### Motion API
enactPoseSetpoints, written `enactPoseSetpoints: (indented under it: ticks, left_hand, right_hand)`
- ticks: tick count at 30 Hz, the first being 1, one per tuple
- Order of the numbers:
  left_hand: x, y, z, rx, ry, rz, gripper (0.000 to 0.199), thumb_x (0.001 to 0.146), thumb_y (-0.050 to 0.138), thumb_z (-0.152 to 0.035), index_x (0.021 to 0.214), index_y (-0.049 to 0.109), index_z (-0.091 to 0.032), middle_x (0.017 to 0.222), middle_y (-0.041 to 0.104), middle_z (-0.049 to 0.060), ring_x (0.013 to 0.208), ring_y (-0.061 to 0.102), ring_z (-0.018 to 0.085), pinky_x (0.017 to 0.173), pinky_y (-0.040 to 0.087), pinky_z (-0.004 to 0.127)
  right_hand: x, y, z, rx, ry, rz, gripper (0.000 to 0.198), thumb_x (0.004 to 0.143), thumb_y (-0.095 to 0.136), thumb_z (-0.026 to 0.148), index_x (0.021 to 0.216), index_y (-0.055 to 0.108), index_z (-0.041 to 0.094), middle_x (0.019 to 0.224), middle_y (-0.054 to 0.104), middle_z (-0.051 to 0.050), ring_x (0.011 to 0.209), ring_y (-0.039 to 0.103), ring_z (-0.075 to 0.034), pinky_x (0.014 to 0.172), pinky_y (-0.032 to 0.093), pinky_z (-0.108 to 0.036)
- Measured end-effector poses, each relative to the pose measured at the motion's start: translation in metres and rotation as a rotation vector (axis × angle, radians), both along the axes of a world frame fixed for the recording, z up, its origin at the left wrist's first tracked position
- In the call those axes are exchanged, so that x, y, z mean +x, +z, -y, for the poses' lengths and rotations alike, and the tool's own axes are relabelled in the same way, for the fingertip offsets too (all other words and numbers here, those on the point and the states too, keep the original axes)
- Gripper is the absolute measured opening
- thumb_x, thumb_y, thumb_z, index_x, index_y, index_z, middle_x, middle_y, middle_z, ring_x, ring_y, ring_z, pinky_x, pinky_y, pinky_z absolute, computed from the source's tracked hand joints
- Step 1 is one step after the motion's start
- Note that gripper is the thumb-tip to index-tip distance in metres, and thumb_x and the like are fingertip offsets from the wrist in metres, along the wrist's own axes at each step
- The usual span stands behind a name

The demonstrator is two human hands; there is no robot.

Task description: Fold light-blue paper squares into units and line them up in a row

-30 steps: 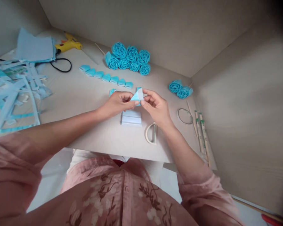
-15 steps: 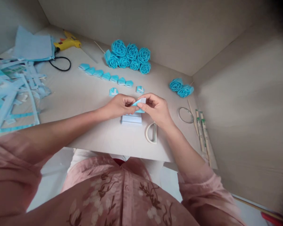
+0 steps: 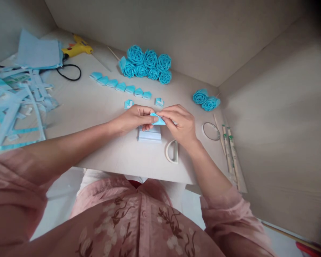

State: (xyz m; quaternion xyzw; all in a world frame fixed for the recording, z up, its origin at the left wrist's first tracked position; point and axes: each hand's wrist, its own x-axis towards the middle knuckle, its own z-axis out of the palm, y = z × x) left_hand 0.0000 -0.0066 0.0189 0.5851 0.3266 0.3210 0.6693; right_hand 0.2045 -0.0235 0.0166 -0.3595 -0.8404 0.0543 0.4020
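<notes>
Between my two hands is a small piece of blue folded paper [image 3: 158, 120], its blue side facing up. My left hand [image 3: 137, 117] pinches its left part between thumb and fingers. On its right corner the fingers of my right hand [image 3: 180, 123] are closed. Beneath my hands lies a white-blue block-like stack [image 3: 149, 135], partly covered by them. Just beyond sit two small folded petals with white strips, a left petal [image 3: 128, 104] and a right petal [image 3: 159, 102]. Farther back runs a row of folded blue petals [image 3: 120, 86].
Blue paper roses [image 3: 149, 59] stand at the back, two more roses [image 3: 210, 103] at right. A yellow glue gun [image 3: 79, 48], blue sheets [image 3: 39, 53] and paper scraps [image 3: 13, 103] lie left. A D-shaped ring [image 3: 167, 151], tape roll [image 3: 210, 131] and wrapped chopsticks [image 3: 230, 153] lie right.
The paper's pale right flap has folded over, so the piece now shows a blue triangle-like shape. My right hand has shifted slightly right, with its fingers over the paper's edge.
</notes>
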Motion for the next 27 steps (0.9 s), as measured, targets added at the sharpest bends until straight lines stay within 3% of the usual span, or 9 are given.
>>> enactPoseSetpoints:
  ticks: [13, 17, 21, 24, 27]
  left_hand:
    - [0.0007, -0.0014, 0.0006, -0.026, 0.008, 0.071, 0.036, 0.072, 0.083, -0.04, 0.065, 0.059, -0.014, 0.056, 0.06, -0.001, 0.049, 0.054, 0.007, 0.049, 0.042, 0.018]
    - [0.0003, -0.0027, -0.0011, 0.051, 0.059, 0.049, 0.031, 0.076, 0.079, -0.035, 0.065, 0.06, -0.014, 0.055, 0.059, -0.002, 0.049, 0.052, 0.006, 0.048, 0.041, 0.018]
    - [-0.0005, -0.0041, -0.003, 0.111, 0.094, 0.02, 0.027, 0.079, 0.076, -0.033, 0.067, 0.062, -0.014, 0.055, 0.059, -0.002, 0.05, 0.051, 0.007, 0.049, 0.042, 0.018]
    - [-0.0011, -0.0053, -0.0038, 0.143, 0.092, -0.005, 0.025, 0.08, 0.075, -0.033, 0.07, 0.064, -0.013, 0.055, 0.058, -0.002, 0.05, 0.051, 0.007, 0.05, 0.041, 0.019]
    - [-0.0013, -0.0062, -0.0044, 0.171, 0.09, -0.039, 0.023, 0.08, 0.074, -0.032, 0.071, 0.064, -0.014, 0.055, 0.059, -0.002, 0.049, 0.05, 0.007, 0.05, 0.041, 0.019]
  right_hand:
    - [-0.0027, 0.0003, 0.004, -0.151, -0.017, -0.104, 0.023, 0.098, 0.058, 0.035, 0.1, 0.08, 0.031, 0.101, 0.077, -0.005, 0.096, 0.068, -0.022, 0.092, 0.054, -0.042]
    - [-0.0047, 0.002, 0.0048, -0.405, -0.007, -0.376, 0.032, 0.097, 0.058, 0.047, 0.121, 0.072, 0.031, 0.115, 0.075, -0.004, 0.105, 0.069, -0.02, 0.095, 0.056, -0.04]
    - [-0.0043, 0.0016, 0.0017, -0.711, 0.009, -0.56, 0.046, 0.093, 0.057, 0.062, 0.122, 0.071, 0.029, 0.105, 0.074, -0.005, 0.095, 0.07, -0.019, 0.083, 0.061, -0.035]
    - [-0.0047, 0.0012, 0.0012, -0.806, 0.016, -0.575, 0.047, 0.087, 0.063, 0.065, 0.112, 0.075, 0.027, 0.095, 0.072, -0.004, 0.089, 0.068, -0.018, 0.078, 0.062, -0.034]
    - [-0.0055, 0.0019, 0.0029, -0.815, 0.011, -0.541, 0.044, 0.086, 0.067, 0.063, 0.108, 0.076, 0.026, 0.088, 0.069, -0.002, 0.085, 0.066, -0.017, 0.077, 0.062, -0.034]
